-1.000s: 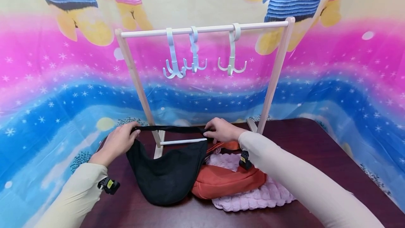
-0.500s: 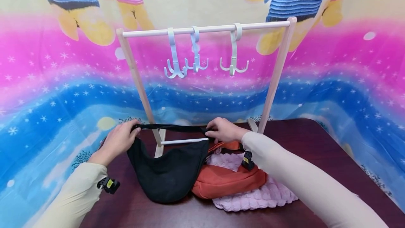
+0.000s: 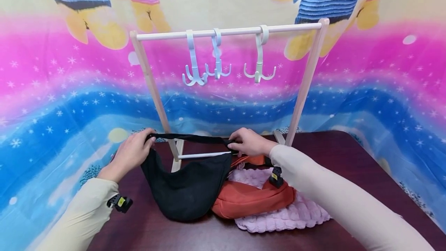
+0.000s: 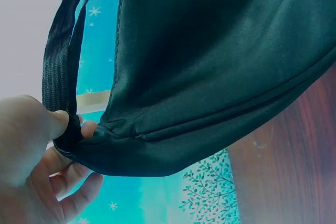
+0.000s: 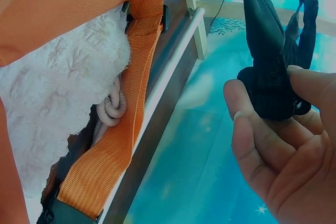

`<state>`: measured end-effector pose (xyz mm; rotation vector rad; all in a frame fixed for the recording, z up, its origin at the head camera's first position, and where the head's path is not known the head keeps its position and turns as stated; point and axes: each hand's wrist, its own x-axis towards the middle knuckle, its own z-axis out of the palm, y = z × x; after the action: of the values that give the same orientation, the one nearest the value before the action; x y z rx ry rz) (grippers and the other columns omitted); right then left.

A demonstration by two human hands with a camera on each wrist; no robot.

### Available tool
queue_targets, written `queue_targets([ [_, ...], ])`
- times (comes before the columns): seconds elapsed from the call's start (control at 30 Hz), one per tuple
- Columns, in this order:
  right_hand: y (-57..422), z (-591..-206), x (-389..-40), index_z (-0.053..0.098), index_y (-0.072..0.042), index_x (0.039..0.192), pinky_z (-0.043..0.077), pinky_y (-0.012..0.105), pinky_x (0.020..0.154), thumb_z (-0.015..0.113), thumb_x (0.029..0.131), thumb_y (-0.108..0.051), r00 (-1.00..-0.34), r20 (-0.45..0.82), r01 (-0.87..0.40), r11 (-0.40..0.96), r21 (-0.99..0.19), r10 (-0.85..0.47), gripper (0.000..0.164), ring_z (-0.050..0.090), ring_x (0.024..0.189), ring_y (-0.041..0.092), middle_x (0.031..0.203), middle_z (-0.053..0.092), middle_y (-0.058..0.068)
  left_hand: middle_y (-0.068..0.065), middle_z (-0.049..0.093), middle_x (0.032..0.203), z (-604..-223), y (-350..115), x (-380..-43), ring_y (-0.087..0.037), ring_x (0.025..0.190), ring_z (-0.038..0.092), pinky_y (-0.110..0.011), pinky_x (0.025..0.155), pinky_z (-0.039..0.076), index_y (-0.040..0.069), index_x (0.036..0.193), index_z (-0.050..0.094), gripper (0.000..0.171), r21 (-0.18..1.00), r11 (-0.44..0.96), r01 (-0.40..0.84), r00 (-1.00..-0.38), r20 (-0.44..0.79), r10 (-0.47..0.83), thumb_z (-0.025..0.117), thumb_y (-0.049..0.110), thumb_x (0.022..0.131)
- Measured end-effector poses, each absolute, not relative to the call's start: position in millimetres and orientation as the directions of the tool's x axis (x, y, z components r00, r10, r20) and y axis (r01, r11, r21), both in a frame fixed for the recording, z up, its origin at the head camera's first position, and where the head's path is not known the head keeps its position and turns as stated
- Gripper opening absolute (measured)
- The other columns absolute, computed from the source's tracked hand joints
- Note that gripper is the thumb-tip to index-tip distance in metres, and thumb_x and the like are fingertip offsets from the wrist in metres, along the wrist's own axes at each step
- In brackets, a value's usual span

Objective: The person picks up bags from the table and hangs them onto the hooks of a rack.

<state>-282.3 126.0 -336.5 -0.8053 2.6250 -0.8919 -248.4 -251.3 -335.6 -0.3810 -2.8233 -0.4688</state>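
A black shoulder bag (image 3: 188, 189) hangs between my two hands, its strap (image 3: 191, 138) stretched above it. My left hand (image 3: 131, 152) pinches the strap where it joins the bag's left end; in the left wrist view the thumb (image 4: 59, 124) presses on the webbing. At the other end, my right hand (image 3: 249, 142) grips the strap near the bag's right corner, and the right wrist view shows bunched black fabric (image 5: 270, 87) between thumb and fingers. Right of the black bag, an orange-red bag (image 3: 256, 200) with an orange strap (image 5: 139, 77) lies on a pink fluffy item (image 3: 285, 218).
Behind the bags stands a wooden rack (image 3: 156, 96) with a white top bar (image 3: 237, 31). From it hang two pale blue hooks (image 3: 195, 76) and a cream hook (image 3: 259, 73). A low crossbar (image 3: 202, 155) joins its feet on the dark red table (image 3: 348, 173).
Both hands have risen slightly, lifting the black bag and its strap a little. The orange-red bag and pink item lie as before. The head view has shifted slightly.
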Motion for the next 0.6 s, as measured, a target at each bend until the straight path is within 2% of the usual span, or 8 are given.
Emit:
queue_targets([
  [0.27,128.6,-333.3,-278.4,0.060,0.002,0.134,0.057,0.040,0.093,0.059,0.103,-0.021,-0.813,-0.024,-0.445,0.648,-0.618,-0.581,0.038,0.076,0.077,0.027,0.120,0.073,0.016,-0.017,0.069,0.104,-331.3,-248.5,-245.5,-0.040,0.103,0.063,-0.055,0.076,0.048,0.007,0.128,0.061,0.026,0.275,0.916,0.291,-0.934,0.291,0.209,0.048,0.018,0.107],
  [0.47,131.6,-334.2,-279.1,0.060,0.003,0.133,0.058,0.036,0.086,0.058,0.103,-0.020,-0.807,0.012,-0.474,0.634,-0.612,-0.591,0.037,0.075,0.072,0.021,0.120,0.072,0.018,-0.020,0.068,0.111,-329.4,-248.8,-246.0,-0.041,0.106,0.062,-0.056,0.078,0.047,0.007,0.128,0.061,0.027,0.277,0.914,0.296,-0.932,0.295,0.212,0.048,0.018,0.107],
  [0.6,132.9,-334.0,-278.9,0.061,0.001,0.133,0.057,0.034,0.083,0.058,0.104,-0.020,-0.815,0.006,-0.454,0.632,-0.629,-0.580,0.036,0.075,0.074,0.024,0.121,0.072,0.017,-0.020,0.069,0.112,-328.1,-248.9,-246.0,-0.041,0.107,0.062,-0.056,0.078,0.047,0.008,0.127,0.061,0.026,0.276,0.911,0.308,-0.925,0.310,0.219,0.048,0.018,0.107],
])
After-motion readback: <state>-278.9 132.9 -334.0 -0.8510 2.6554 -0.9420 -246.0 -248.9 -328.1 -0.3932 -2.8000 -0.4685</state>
